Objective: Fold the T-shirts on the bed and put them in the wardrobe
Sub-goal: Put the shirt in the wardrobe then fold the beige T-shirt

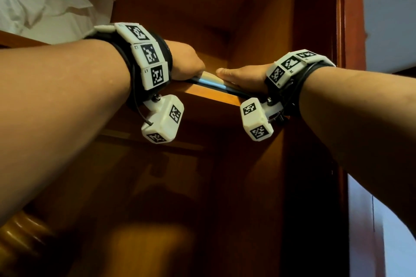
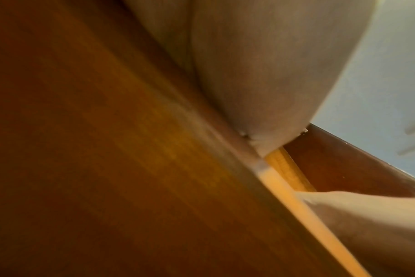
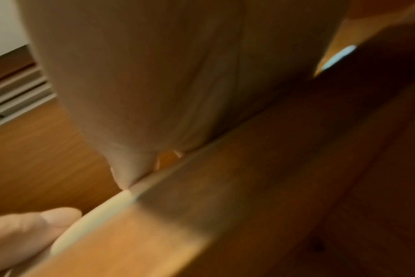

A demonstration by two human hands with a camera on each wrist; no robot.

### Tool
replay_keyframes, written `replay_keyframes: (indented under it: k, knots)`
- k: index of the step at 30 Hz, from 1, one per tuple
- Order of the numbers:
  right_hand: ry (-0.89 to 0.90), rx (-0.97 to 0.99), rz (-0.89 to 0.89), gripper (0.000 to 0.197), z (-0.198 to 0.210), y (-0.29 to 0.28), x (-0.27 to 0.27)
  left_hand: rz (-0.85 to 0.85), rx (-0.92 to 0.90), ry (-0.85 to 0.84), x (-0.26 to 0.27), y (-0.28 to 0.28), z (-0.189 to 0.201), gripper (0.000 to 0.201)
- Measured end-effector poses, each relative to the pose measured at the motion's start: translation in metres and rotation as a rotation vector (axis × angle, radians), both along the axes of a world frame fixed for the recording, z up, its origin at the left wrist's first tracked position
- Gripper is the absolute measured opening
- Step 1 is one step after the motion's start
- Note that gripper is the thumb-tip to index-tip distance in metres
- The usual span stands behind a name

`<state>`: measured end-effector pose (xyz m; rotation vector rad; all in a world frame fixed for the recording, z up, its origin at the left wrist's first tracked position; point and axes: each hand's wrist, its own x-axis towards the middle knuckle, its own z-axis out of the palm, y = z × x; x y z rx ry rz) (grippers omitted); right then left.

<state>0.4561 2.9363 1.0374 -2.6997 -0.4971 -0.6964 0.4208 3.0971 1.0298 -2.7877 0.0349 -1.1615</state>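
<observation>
Inside the brown wooden wardrobe [image 1: 258, 18], a folded light-blue T-shirt [image 1: 211, 81] is laid on the lit shelf edge [image 1: 213, 94]; white bedding [image 1: 38, 0] is stored above. Both arms are raised. The left hand [image 1: 186, 63] and right hand [image 1: 243, 76] are laid on the T-shirt; whether the fingers are gripping it cannot be told.

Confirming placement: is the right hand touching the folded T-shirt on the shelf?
Touching. The head view shows the right hand lying flat on the folded T-shirt.
</observation>
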Motion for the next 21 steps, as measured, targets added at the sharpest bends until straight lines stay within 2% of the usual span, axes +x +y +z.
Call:
replay_keyframes:
  k: [5,10,17,21]
  knots:
    - [-0.036,0.029,-0.049,0.058,-0.004,-0.013,0.003,0.036,0.043,0.02,0.002,0.003,-0.005,0.043]
    - [0.056,0.127,-0.039,0.065,-0.009,-0.021,0.007,0.054,0.064,0.011,-0.003,0.008,-0.008,0.035]
    - [-0.037,0.108,-0.063,0.07,-0.02,-0.03,0.003,0.032,-0.082,-0.039,-0.016,0.023,-0.019,0.046]
    - [-0.096,0.118,-0.034,0.069,-0.024,-0.035,-0.005,-0.017,-0.191,-0.172,-0.013,0.033,-0.022,0.052]
